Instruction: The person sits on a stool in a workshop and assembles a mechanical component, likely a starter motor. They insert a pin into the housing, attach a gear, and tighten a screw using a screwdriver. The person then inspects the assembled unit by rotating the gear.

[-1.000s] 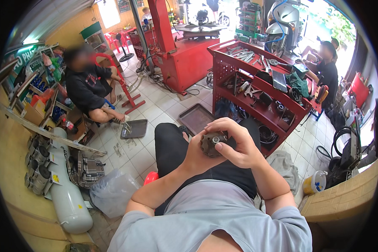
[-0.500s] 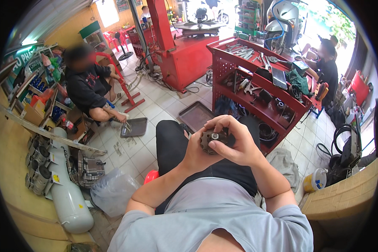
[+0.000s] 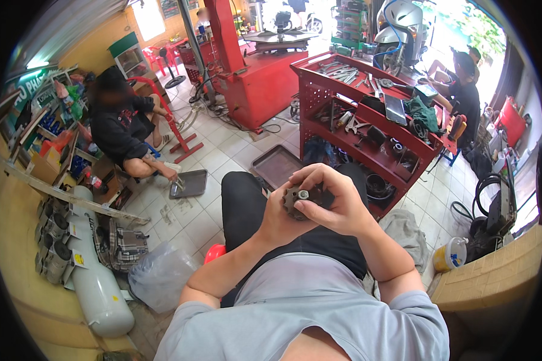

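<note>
Between my hands, above my lap, is a dark round metal part with a notched rim (image 3: pixel 291 207). A small bright nut-like metal piece (image 3: pixel 303 195) stands at its middle. My left hand (image 3: pixel 273 219) is closed around the part's left side and underside. My right hand (image 3: pixel 338 203) curls over the far and right side, its thumb tip pressed on the face just below the bright piece. The fingers hide much of the rim and the whole underside.
Ahead on the right stands a red tool trolley (image 3: pixel 367 108) with wrenches. Metal trays (image 3: pixel 277 165) lie on the tiled floor. At the left a person (image 3: pixel 117 126) crouches by another tray (image 3: pixel 190 183). A grey tank (image 3: pixel 105 295) and a plastic bag (image 3: pixel 162 277) are near left; a bucket (image 3: pixel 448 256) is right.
The view has shifted slightly. Both hands keep their hold on the notched part, which looks tilted a little differently, with the bright middle piece showing more of its side.
</note>
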The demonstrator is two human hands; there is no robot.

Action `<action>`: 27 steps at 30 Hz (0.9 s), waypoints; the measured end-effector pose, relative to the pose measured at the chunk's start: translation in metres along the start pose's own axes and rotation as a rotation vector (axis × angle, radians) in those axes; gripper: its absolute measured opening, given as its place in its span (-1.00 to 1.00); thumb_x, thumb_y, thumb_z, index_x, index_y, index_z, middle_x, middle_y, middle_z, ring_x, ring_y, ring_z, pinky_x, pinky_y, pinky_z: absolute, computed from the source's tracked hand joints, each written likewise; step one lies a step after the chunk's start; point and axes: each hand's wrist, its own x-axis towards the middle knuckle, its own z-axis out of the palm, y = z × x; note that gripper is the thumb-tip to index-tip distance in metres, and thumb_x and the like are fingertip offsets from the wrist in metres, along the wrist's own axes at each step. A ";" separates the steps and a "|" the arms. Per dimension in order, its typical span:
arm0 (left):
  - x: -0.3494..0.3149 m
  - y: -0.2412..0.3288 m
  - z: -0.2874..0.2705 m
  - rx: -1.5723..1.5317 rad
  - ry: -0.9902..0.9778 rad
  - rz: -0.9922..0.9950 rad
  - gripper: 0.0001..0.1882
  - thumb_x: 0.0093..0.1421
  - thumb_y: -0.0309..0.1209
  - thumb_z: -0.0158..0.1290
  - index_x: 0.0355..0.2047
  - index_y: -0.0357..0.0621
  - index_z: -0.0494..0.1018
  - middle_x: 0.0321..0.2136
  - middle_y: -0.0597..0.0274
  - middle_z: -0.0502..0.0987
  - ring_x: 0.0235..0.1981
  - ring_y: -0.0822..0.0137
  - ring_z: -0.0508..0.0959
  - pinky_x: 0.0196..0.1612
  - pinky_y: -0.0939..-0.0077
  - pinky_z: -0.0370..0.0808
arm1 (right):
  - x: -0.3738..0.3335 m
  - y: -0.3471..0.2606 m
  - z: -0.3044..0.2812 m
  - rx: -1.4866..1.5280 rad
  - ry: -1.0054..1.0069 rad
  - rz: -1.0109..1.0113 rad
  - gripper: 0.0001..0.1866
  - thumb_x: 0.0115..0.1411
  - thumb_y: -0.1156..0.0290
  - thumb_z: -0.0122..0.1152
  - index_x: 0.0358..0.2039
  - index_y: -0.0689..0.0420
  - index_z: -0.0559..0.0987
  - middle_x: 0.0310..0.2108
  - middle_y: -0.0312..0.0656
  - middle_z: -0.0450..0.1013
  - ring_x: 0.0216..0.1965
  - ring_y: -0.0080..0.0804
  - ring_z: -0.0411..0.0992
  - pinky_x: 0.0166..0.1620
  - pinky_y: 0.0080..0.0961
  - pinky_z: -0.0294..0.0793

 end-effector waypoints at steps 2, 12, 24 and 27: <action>0.000 0.002 0.003 -0.021 0.022 0.015 -0.48 -0.16 -0.44 0.33 -0.18 -0.24 0.37 -0.35 0.28 0.50 -0.32 0.50 0.51 -0.24 0.59 0.47 | 0.001 0.002 -0.004 -0.072 -0.030 -0.068 -0.71 0.03 0.50 0.28 -0.26 0.28 0.41 -0.18 -0.06 0.44 -0.14 -0.39 0.43 -0.08 -0.47 0.40; 0.000 -0.004 -0.002 0.002 0.003 -0.024 -0.50 -0.16 -0.42 0.33 -0.20 -0.22 0.37 -0.34 0.29 0.51 -0.32 0.49 0.53 -0.26 0.58 0.48 | -0.002 0.006 0.003 0.034 0.036 0.037 -0.73 0.05 0.47 0.28 -0.27 0.26 0.42 -0.18 -0.08 0.45 -0.16 -0.38 0.44 -0.10 -0.48 0.42; 0.002 -0.004 -0.002 -0.057 -0.010 -0.074 -0.50 -0.15 -0.47 0.33 -0.18 -0.22 0.37 -0.31 0.28 0.51 -0.29 0.48 0.53 -0.21 0.57 0.48 | 0.000 0.004 0.004 0.003 0.075 0.030 -0.75 0.06 0.45 0.25 -0.25 0.25 0.49 -0.23 -0.08 0.48 -0.20 -0.28 0.46 -0.14 -0.42 0.44; 0.003 -0.009 -0.006 -0.073 -0.066 -0.120 -0.49 -0.14 -0.49 0.33 -0.17 -0.23 0.36 -0.30 0.27 0.51 -0.28 0.49 0.52 -0.20 0.58 0.48 | 0.000 0.004 0.002 -0.033 0.075 0.024 -0.77 0.09 0.47 0.23 -0.24 0.26 0.48 -0.22 -0.07 0.47 -0.18 -0.29 0.46 -0.12 -0.43 0.44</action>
